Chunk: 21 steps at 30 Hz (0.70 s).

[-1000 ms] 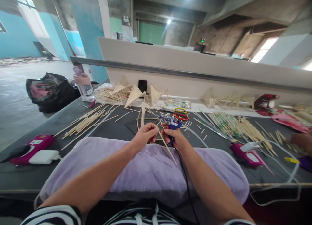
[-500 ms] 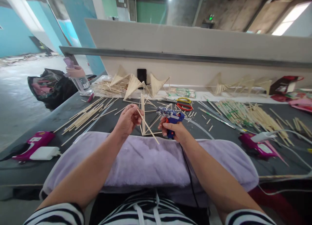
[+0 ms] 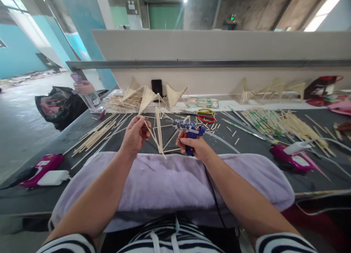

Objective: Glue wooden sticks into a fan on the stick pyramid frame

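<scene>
Pinched in my left hand [image 3: 136, 135] is a thin wooden stick [image 3: 154, 138], slanting down to the right across the lower end of a stick frame [image 3: 158, 130]. I cannot tell whether the two touch. My right hand [image 3: 193, 143] is wrapped round the grip of a blue hot glue gun [image 3: 195, 130], its smeared nozzle pointing left toward the frame. From the gun a black cord [image 3: 211, 187] runs down over a lilac towel [image 3: 170, 187]. Both hands are just above the towel's far edge.
Loose sticks [image 3: 94, 138] lie on the left, more sticks [image 3: 263, 123] on the right. Scissors with red and yellow handles [image 3: 206, 116] lie behind the glue gun. Finished fan-shaped stick pieces [image 3: 175, 95] stand along the back. A bottle [image 3: 87, 94] stands at the left, near a magenta power strip [image 3: 45, 169].
My left hand has moved slightly left with the stick, which now slants more steeply across the frame's base. My right hand still holds the glue gun. The view has shifted a little.
</scene>
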{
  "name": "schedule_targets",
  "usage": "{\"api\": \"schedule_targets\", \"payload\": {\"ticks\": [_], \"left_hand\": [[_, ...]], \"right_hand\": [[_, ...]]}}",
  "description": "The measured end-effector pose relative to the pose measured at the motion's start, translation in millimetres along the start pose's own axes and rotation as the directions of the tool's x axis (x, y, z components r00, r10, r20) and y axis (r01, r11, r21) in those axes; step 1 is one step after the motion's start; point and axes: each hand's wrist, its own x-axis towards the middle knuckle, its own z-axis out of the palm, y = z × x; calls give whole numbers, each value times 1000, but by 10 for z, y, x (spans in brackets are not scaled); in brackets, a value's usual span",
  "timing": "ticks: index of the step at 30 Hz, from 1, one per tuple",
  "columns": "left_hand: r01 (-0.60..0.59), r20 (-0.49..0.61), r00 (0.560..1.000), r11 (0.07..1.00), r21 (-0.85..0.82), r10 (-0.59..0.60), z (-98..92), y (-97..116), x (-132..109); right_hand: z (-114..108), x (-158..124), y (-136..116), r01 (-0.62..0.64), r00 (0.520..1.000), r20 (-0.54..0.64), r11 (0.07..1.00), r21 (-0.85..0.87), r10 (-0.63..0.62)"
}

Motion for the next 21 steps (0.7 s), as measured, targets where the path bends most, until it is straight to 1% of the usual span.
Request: {"api": "schedule_targets", "payload": {"ticks": [6,10,13,17,19,21], "left_hand": [[-16,23,1000,999,36,15,-33,-16,5],[-4,48,999,999,46,2,-57,-31,-2],[0,45,999,999,50,-2,-85,-45,-3],[27,19,999,998,61,-28,-119,-60,23],[30,-9,1000,996,81,-30,-124,-59,53],[18,-59,998,995,101,-12,-119,-50,87]], "right_hand": [[-8,15,-16,44,999,-29,999,-17,-45],[-8,14,-4,35,999,-33,999,-32,-36],[18,11,17,12,998,-57,1000,-27,-13],[117,30,35,13,991,-133,1000,8,-12],[176,33,23,31,980,-198,999,-8,-32],[219,12,-8,31,957,-287,998,-50,-44]]}}
